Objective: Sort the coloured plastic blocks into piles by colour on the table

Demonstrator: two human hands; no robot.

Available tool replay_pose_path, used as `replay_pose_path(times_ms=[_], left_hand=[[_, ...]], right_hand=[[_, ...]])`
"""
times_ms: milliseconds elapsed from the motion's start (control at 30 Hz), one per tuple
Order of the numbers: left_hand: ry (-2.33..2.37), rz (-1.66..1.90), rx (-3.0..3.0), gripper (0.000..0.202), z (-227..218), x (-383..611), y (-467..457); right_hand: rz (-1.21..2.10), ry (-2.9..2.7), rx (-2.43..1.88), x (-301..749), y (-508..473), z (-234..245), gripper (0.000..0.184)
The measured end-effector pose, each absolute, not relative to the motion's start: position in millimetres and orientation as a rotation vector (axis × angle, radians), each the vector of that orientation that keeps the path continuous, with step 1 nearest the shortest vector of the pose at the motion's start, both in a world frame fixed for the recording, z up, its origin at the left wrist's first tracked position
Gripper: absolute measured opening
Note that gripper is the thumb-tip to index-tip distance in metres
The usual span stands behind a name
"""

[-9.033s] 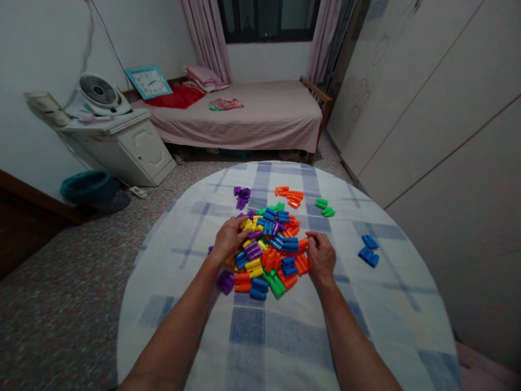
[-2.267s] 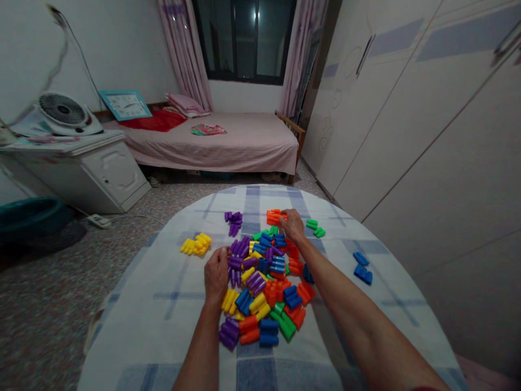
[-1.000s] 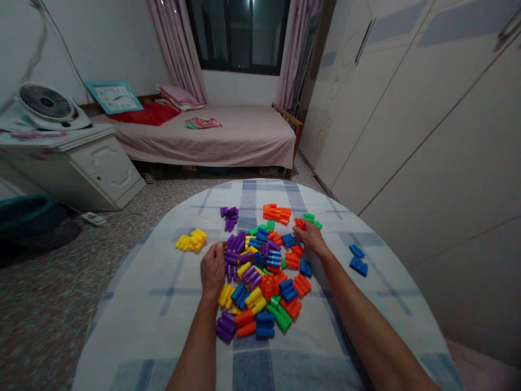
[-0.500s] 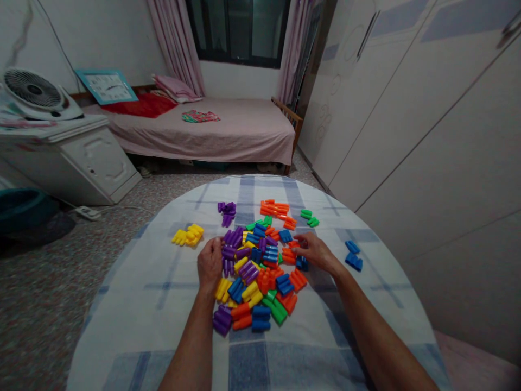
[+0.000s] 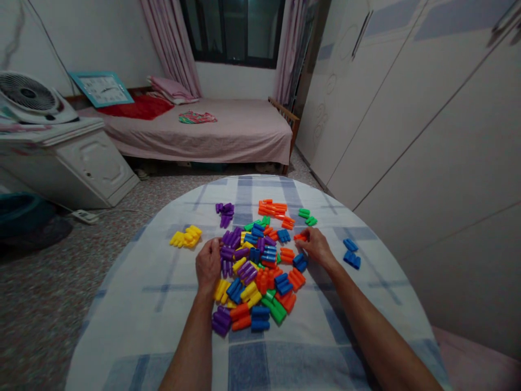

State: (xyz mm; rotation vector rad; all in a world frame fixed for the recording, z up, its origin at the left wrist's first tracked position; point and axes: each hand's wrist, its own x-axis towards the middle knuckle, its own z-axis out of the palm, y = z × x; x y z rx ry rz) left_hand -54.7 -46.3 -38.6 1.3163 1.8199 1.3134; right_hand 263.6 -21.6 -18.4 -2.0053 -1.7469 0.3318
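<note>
A mixed pile of plastic building blocks (image 5: 247, 271) in purple, yellow, blue, orange and green lies mid-table. At its right edge my right hand (image 5: 316, 247) pinches an orange block (image 5: 300, 237) between thumb and fingers, just above a blue block (image 5: 300, 262). My left hand (image 5: 208, 263) rests curled against the pile's left edge, beside purple blocks (image 5: 228, 254). Its fingertips are hidden, so whether it grips anything does not show.
Around the pile sit single-colour groups: yellow (image 5: 186, 237), purple (image 5: 225, 214), orange (image 5: 272, 208), green (image 5: 307, 216) and blue blocks (image 5: 351, 254). They lie on a checked tablecloth (image 5: 163, 326) over a rounded table. Beyond it stands a bed (image 5: 244, 127).
My right hand has lifted an orange block away from the others at the pile's right side, moving slightly up and right. My left hand stays by the pile.
</note>
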Motion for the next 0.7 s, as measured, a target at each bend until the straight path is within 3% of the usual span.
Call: replay_pose_path(times_ms=[267, 533, 700], left_hand=[[1.805, 1.311, 1.279, 0.043, -43, -56, -45], [1.802, 1.311, 1.268, 0.043, -39, -54, -45], [1.825, 1.292, 1.255, 0.041, -39, -55, -45]], right_hand=[[0.143, -1.79, -2.024, 234, 37, -22, 0.018], [-0.028, -1.963, -2.035, 243, 57, -11, 0.044], [-0.23, -2.102, -2.0, 277, 47, -21, 0.031]])
